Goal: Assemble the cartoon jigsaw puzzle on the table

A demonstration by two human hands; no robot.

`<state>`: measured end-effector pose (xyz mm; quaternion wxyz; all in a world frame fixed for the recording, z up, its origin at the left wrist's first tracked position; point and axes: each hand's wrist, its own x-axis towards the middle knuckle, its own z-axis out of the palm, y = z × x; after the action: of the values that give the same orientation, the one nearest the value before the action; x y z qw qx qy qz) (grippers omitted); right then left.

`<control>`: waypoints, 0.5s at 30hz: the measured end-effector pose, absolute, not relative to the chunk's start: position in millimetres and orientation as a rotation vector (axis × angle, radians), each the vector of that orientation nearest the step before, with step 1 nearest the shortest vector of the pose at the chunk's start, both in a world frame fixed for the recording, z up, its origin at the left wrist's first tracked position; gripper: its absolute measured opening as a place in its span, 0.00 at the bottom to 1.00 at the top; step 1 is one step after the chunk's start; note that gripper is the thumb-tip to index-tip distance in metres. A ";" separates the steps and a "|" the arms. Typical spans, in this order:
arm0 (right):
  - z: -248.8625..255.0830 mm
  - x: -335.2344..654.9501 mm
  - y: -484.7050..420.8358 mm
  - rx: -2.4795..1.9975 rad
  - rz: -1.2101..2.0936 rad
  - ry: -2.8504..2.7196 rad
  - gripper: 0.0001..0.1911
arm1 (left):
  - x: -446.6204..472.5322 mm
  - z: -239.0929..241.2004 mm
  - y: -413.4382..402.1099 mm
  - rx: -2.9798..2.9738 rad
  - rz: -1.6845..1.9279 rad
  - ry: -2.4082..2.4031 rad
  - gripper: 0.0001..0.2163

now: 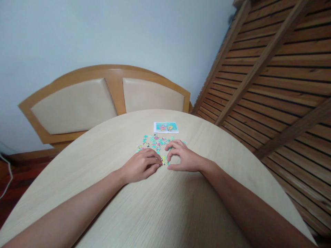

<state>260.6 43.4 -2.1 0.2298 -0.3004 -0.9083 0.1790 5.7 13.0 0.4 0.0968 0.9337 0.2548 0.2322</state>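
Small jigsaw puzzle pieces in teal, pink and white are scattered over the middle of the table. Nearer to me lies a small patch of joined puzzle pieces, yellow and teal. My left hand rests at the left side of this patch, its fingers bent close together and the tips on the patch's edge. My right hand is at the right side, thumb and fingers apart in a C shape, with nothing visible between them. The fingers of both hands hide some of the pieces.
A picture sheet with two cartoon figures on teal lies beyond the pieces. The round wooden table has a curved edge. Behind it stands a padded wooden headboard; a slatted wooden panel leans at the right. A white cable hangs at far left.
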 end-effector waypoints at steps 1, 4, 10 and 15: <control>-2.6 260.6 43.7 -0.827 0.488 -2.495 0.11 | 5.6 0.5 13.0 2.766 0.688 0.751 0.11; -3.7 260.9 44.5 -0.819 0.481 -2.495 0.13 | 5.0 0.7 13.1 2.764 0.692 0.743 0.11; -3.1 260.3 44.5 -0.806 0.491 -2.516 0.12 | 5.2 0.5 13.3 2.765 0.681 0.743 0.11; -2.8 259.6 43.8 -0.807 0.508 -2.519 0.10 | 4.8 -0.5 13.4 2.753 0.670 0.744 0.11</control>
<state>259.6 43.8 -2.8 0.2221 -0.2921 -0.9119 0.1838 4.8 13.4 -0.5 0.1057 0.9345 0.2525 0.2274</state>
